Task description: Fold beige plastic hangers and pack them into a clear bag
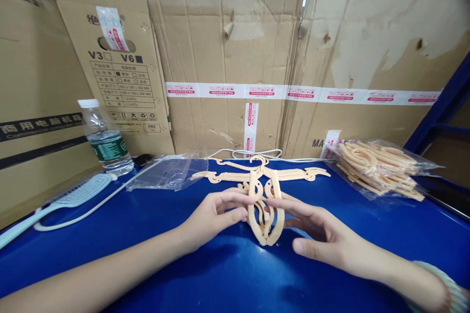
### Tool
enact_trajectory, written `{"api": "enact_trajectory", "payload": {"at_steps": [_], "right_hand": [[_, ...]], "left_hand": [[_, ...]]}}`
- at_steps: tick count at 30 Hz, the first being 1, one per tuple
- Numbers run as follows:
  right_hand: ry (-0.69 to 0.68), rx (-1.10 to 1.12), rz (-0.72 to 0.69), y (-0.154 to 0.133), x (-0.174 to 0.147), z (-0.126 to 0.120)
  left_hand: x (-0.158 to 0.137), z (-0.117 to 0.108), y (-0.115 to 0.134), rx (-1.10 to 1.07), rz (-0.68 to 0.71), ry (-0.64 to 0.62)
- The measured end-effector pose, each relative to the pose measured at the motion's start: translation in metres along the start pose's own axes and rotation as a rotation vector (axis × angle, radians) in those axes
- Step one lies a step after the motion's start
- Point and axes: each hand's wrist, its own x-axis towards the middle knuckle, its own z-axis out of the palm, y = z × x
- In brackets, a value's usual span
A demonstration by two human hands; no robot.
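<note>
A cream folding hanger [279,220] stands in front of me with its two arms folded close together, their tips toward me. My left hand [216,212] is at its left arm, fingers curled against it and the thumb near the fingertips. My right hand [323,234] is at the other arm. Its index finger lies across that arm, other fingertips pass behind, and the thumb stands well apart. Just beyond, more cream hangers [235,176] lie spread on the blue table [227,279], partly hidden by the folded one.
At the right back sits a clear bag of folded hangers [378,166]. A flattened plastic bag [169,173], a water bottle [108,142] and a pale hairbrush [81,193] are on the left. A white cable [99,208] runs along the table; cardboard boxes [227,49] wall the back.
</note>
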Motion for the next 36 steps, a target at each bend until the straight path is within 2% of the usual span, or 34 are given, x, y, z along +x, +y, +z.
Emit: {"api": "enact_trajectory", "payload": {"at_steps": [8, 13, 15, 17, 19, 22, 25, 29, 32, 36], "right_hand": [[-0.035, -0.073, 0.035, -0.005, -0.005, 0.001], [-0.006, -0.025, 0.041, -0.005, -0.003, -0.002], [0.083, -0.022, 0.031, -0.005, -0.001, -0.006], [0.234, -0.053, 0.043, -0.004, 0.003, -0.013], [0.37, -0.104, 0.101, -0.001, 0.006, -0.021], [0.429, -0.246, 0.212, 0.008, 0.008, -0.031], [0.349, -0.473, 0.194, 0.015, 0.006, -0.032], [0.152, -0.771, 0.16, 0.008, 0.001, -0.023], [0.058, -0.898, 0.191, 0.001, 0.0, -0.015], [0.004, -1.002, 0.161, -0.002, 0.001, -0.009]], "left_hand": [[-0.003, 0.001, 0.0, 0.113, 0.07, -0.054], [-0.007, 0.006, 0.003, 0.154, 0.107, -0.092], [-0.011, 0.009, 0.004, 0.304, 0.18, -0.06], [-0.014, 0.012, 0.005, 0.539, 0.271, -0.066], [-0.017, 0.014, 0.006, 0.767, 0.317, -0.178], [-0.019, 0.016, 0.008, 0.957, 0.294, -0.345], [-0.018, 0.016, 0.009, 1.004, 0.294, -0.363], [-0.017, 0.016, 0.008, 0.999, 0.379, -0.34], [-0.017, 0.016, 0.007, 1.01, 0.437, -0.315], [-0.018, 0.018, 0.007, 1.029, 0.526, -0.312]]}}
